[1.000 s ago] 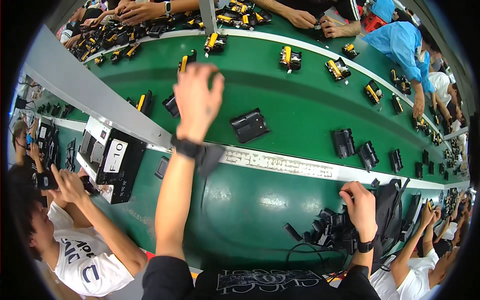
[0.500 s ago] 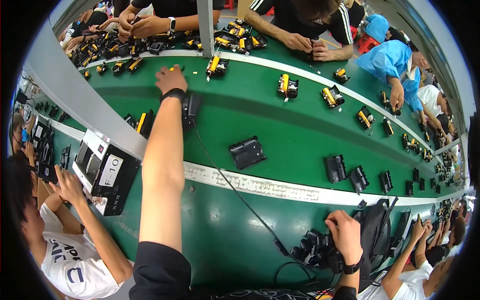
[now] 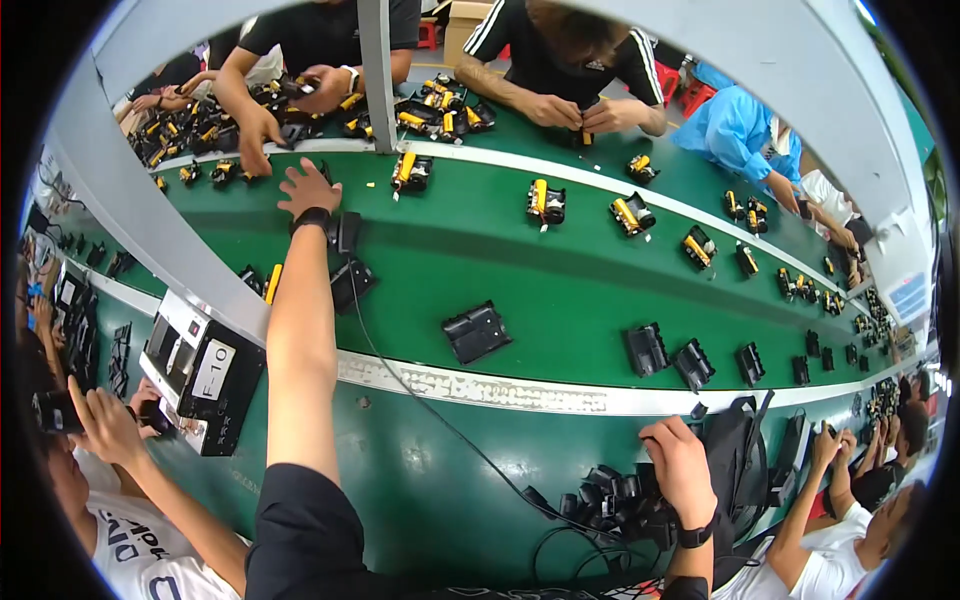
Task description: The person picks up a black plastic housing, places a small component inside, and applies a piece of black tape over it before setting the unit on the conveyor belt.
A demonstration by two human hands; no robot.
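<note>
My left arm stretches across the green conveyor belt (image 3: 560,290). My left hand (image 3: 309,190) is open at its far side, fingers spread, and I see nothing held. A co-worker's hand (image 3: 258,140) reaches down just beyond it. Black plastic shells (image 3: 352,286) lie beside my left wrist. Closer to me sits a larger black shell (image 3: 477,332). My right hand (image 3: 680,465) is curled above a heap of small black parts (image 3: 600,500) on the near bench; its palm side is hidden. Both wrists wear black bands.
Black-and-yellow assemblies (image 3: 546,202) line the belt's far half, black shells (image 3: 647,350) its near half. A black cable (image 3: 440,433) crosses the belt's pale edge. A grey post (image 3: 378,75), a boxy device (image 3: 205,370) and a black bag (image 3: 737,450) stand around. Co-workers sit nearby.
The whole view has shifted a little. My left hand has moved slightly left, its fingers now more spread. A co-worker's hand has come down toward it. My right hand stays by the heap.
</note>
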